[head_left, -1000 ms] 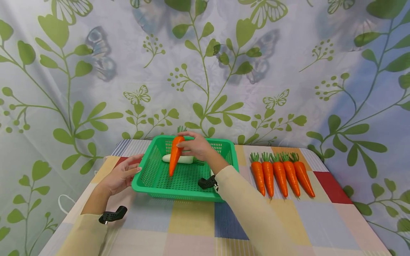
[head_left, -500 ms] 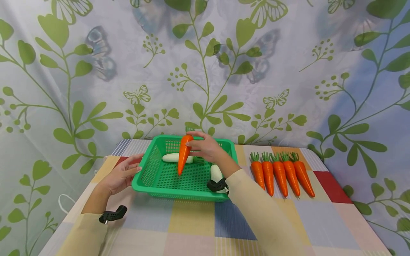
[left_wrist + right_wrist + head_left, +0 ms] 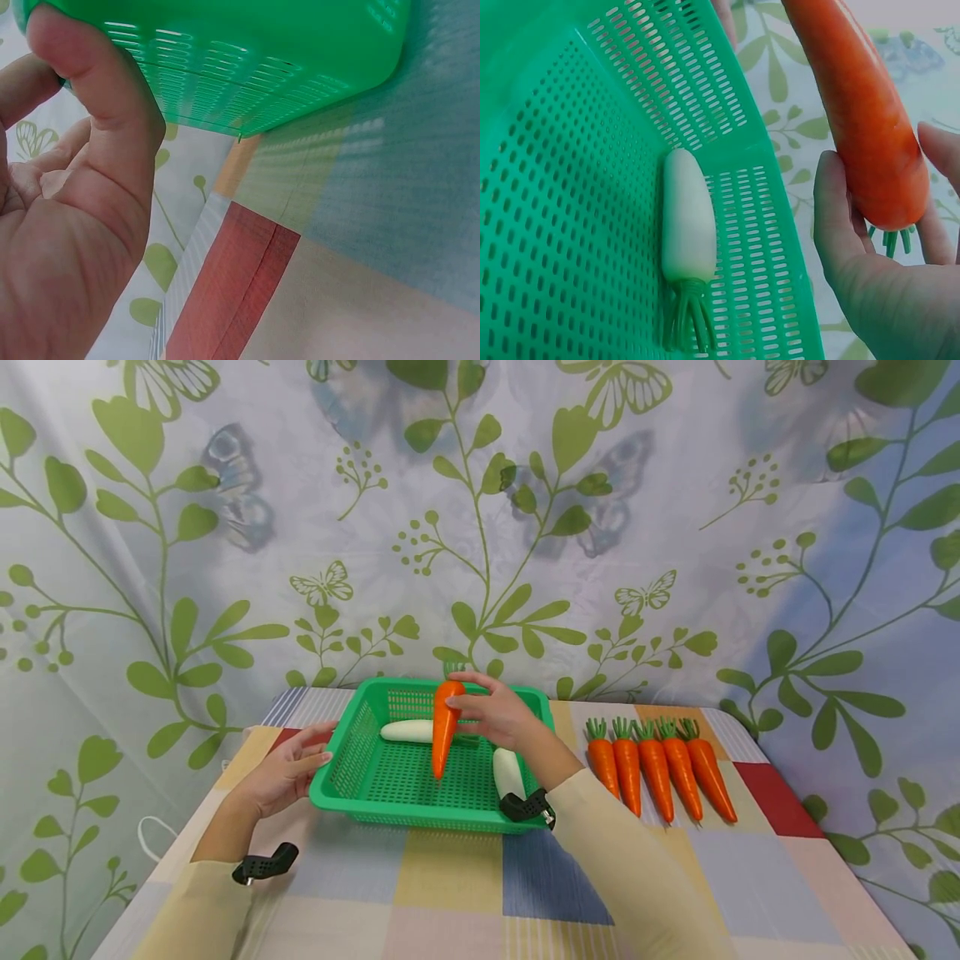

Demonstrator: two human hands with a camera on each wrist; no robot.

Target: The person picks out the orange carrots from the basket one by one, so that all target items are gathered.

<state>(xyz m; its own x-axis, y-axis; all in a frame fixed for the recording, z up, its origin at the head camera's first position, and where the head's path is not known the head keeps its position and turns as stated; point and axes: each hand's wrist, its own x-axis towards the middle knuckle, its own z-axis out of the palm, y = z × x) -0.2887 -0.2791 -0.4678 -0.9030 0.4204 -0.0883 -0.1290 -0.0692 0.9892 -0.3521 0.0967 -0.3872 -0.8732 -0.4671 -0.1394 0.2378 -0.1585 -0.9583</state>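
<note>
My right hand point(image 3: 498, 714) holds an orange carrot point(image 3: 446, 727) by its thick end, above the green plastic basket point(image 3: 420, 817). The carrot's tip points down; its green stalks show past the fingers in the right wrist view. Inside the basket, one white radish point(image 3: 688, 217) with green stalks lies along the far wall. Another white radish point(image 3: 507, 772) lies near the right wall, partly behind the black wrist camera. My left hand point(image 3: 285, 770) grips the basket's left rim between thumb and fingers; in the left wrist view its thumb point(image 3: 75, 56) lies over the green rim.
A row of several carrots point(image 3: 656, 777) lies to the right of the basket, stalks toward the back. A checked cloth point(image 3: 450, 877) covers the table. Behind it hangs a leaf-patterned curtain point(image 3: 480, 527). A white cable point(image 3: 150, 839) loops at the left edge.
My right hand has moved right across the basket with the carrot, uncovering the radish near the right wall. My left hand and the basket have stayed in place.
</note>
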